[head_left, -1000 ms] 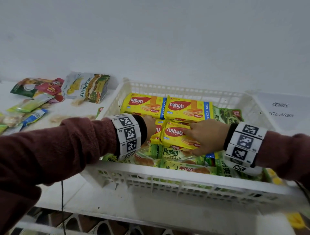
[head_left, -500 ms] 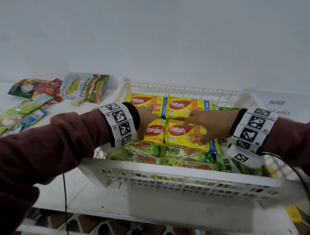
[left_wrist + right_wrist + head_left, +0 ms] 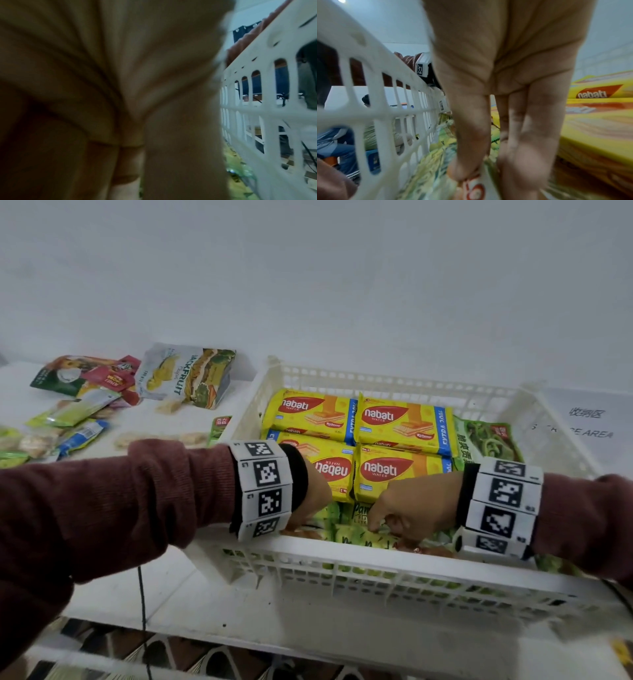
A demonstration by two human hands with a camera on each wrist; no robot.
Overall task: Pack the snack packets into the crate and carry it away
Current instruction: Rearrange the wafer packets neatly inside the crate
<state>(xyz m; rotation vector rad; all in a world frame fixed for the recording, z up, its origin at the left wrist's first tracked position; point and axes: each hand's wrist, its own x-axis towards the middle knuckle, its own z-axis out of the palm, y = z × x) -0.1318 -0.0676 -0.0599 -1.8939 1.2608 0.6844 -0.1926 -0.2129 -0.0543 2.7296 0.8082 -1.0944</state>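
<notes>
The white slotted crate [image 3: 376, 556] holds yellow nabati wafer packets [image 3: 397, 470] in two rows and green cake packets [image 3: 356, 534] along its near wall. Both hands are inside the crate at the front. My right hand [image 3: 380, 525] reaches down onto the green packets. In the right wrist view its thumb and fingers [image 3: 467, 171] pinch the edge of a green cake packet [image 3: 436, 155] beside the crate wall [image 3: 385, 115]. My left hand [image 3: 308, 508] dips among the green packets on the left. Its fingertips are hidden, and the left wrist view shows only a blurred palm [image 3: 120, 94].
Loose snack packets lie on the white table left of the crate: a jackfruit bag [image 3: 188, 378], a red and green pile [image 3: 85, 378] and small sachets [image 3: 68, 426]. A green snack bag [image 3: 489, 440] fills the crate's right side. A paper sign [image 3: 589, 422] lies at right.
Both hands left the front yellow wafer packets, which now lie flat in the second row. They moved toward the crate's near wall and down onto the green packets.
</notes>
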